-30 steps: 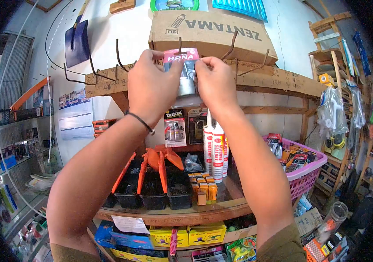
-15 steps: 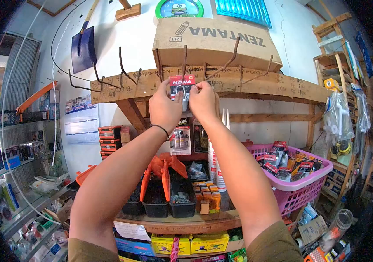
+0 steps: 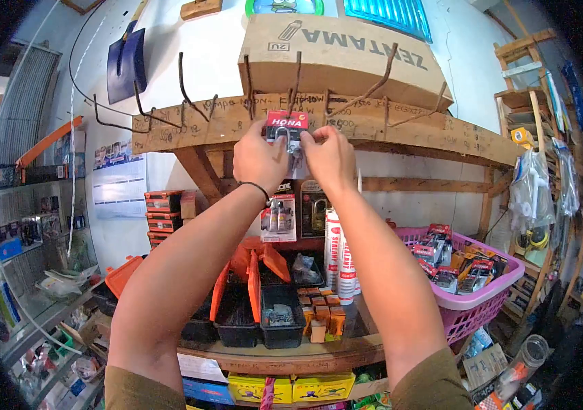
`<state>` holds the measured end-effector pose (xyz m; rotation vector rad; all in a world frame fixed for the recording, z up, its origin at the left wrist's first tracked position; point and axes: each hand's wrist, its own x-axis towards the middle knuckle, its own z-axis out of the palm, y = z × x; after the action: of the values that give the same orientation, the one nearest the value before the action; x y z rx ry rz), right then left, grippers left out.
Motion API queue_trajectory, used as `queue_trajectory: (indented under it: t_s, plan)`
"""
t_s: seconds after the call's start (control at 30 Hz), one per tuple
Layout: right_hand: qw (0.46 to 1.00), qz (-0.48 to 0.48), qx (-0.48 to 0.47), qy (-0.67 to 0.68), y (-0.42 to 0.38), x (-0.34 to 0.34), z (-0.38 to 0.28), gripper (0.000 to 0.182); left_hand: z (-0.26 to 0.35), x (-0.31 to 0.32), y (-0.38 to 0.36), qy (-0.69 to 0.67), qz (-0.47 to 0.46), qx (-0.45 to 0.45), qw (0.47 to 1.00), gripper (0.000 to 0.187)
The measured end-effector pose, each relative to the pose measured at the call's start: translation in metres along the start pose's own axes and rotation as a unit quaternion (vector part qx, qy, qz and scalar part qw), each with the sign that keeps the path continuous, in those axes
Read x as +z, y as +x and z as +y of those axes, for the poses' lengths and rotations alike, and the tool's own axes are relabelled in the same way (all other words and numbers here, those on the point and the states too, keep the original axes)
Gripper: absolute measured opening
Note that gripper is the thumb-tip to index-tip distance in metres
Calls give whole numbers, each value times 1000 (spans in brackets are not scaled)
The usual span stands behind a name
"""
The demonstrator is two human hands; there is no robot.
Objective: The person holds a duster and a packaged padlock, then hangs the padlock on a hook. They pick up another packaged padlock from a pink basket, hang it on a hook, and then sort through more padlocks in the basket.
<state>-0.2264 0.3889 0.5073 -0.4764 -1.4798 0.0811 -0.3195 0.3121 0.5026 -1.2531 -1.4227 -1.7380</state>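
Observation:
At the front of the wooden beam, I hold a carded padlock pack upright; its red top reads HONA. My left hand is closed on the pack's left side, thumb across the front. On the opposite edge, my right hand pinches with thumb and fingertips, partly hiding the clear lower part. Bent metal hooks stick out of the beam just above and behind the pack. Below my hands hang another carded pack with small tubes and a dark pack with a padlock.
A pink basket of HONA packs stands at right. Black bins, small orange boxes and sealant tubes sit on the shelf below. A ZENTAMA carton rests above the beam. Glass shelving is at left.
The view has tilted down slightly, so the beam and carton sit higher. My right hand has shifted a little to the right along the pack's edge; my left hand keeps its hold.

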Motion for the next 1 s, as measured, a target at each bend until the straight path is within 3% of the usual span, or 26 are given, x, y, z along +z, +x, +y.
queue_trajectory:
  t_s: [0.1, 0.23, 0.37, 0.6, 0.63, 0.67, 0.7, 0.73, 0.8, 0.87, 0.93, 1.0]
  plan:
    - [1000, 1, 0, 14, 0, 0, -1, 25, -5, 2, 4, 6, 8, 58, 998, 39]
    - [999, 19, -14, 35, -3, 2, -4, 21, -1, 0, 1, 14, -24, 17, 999, 37]
    - [998, 35, -38, 36, -3, 5, -1, 20, -4, -1, 1, 73, -33, 65, 995, 35]
    - [997, -74, -14, -24, -18, -16, -3, 27, -8, -7, -4, 47, -71, 61, 994, 27]
    - [997, -64, -13, -28, -26, -26, -7, 27, 6, -17, -12, 70, -70, 45, 994, 29]
    - [998, -57, -10, -33, -36, -37, -11, 27, -1, -19, -12, 76, -29, 84, 993, 34]
    - [997, -65, 1, -38, -45, -52, -14, 27, -11, -23, -18, 29, -27, 85, 996, 36]
    - [996, -94, 1, -3, -53, -69, -19, 28, -1, -36, -30, -17, -25, 83, 996, 37]
    - [990, -135, 12, 28, -73, -99, -25, 28, 18, -64, -57, -161, -103, 0, 982, 35]
    - [968, -179, -23, 173, -99, -131, -23, 29, 57, -101, -102, -204, -173, -41, 963, 32]
    - [931, -218, -26, 291, -134, -163, -19, 24, 77, -126, -153, -156, -161, -27, 974, 29]
    - [913, -261, -19, 314, -176, -205, -14, 23, 74, -159, -206, -148, -234, 79, 958, 26]
